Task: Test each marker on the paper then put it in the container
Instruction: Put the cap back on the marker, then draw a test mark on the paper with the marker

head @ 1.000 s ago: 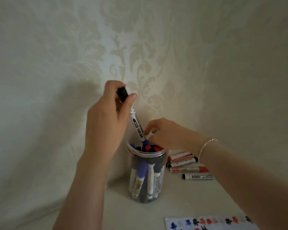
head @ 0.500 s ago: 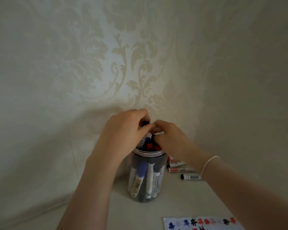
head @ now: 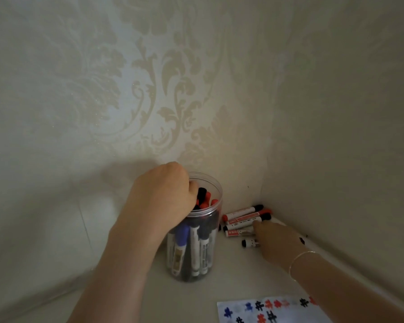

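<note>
Markers [head: 245, 220] lie loose in the corner beside the clear container [head: 194, 243]; the right hand [head: 276, 243] reaches over them, fingers extended, grip unclear. The left hand [head: 163, 197] curls over the crowded rim. Pressing there could tip the container; paper [head: 266, 310] waits nearby.

wall [head: 149, 89]: cream damask | container [head: 216, 199]: clear | paper [head: 273, 310]: white, blue, black, red marks | loose markers [head: 245, 220]: white, red and black caps
</note>
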